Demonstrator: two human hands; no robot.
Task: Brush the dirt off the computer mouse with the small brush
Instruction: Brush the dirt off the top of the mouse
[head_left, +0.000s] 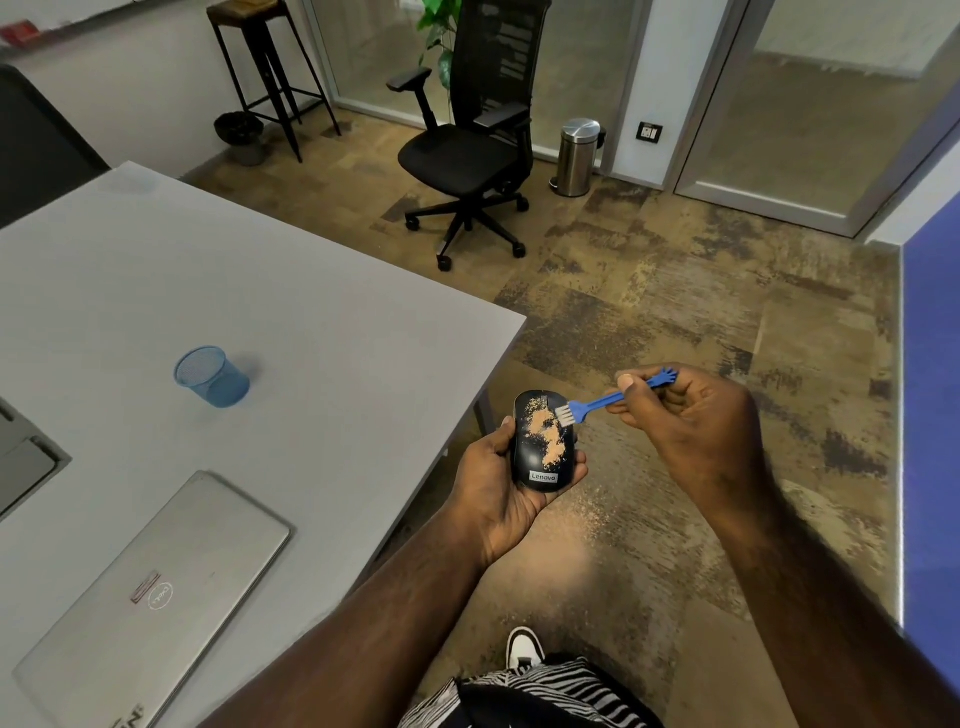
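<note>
A black computer mouse (535, 457) with patches of tan dirt on its top lies in my left hand (493, 493), held over the floor just off the table's corner. My right hand (696, 415) pinches a small blue brush (602, 401) by its handle. The brush's white bristles touch the mouse's upper right edge, next to the dirt.
A grey table (311, 332) at left holds a blue mesh cup (210, 376) and a closed silver laptop (156, 592). A black office chair (467, 150), a steel bin (576, 156) and a tall stool (265, 67) stand on the mottled floor beyond. Tan dust lies on the floor below the mouse.
</note>
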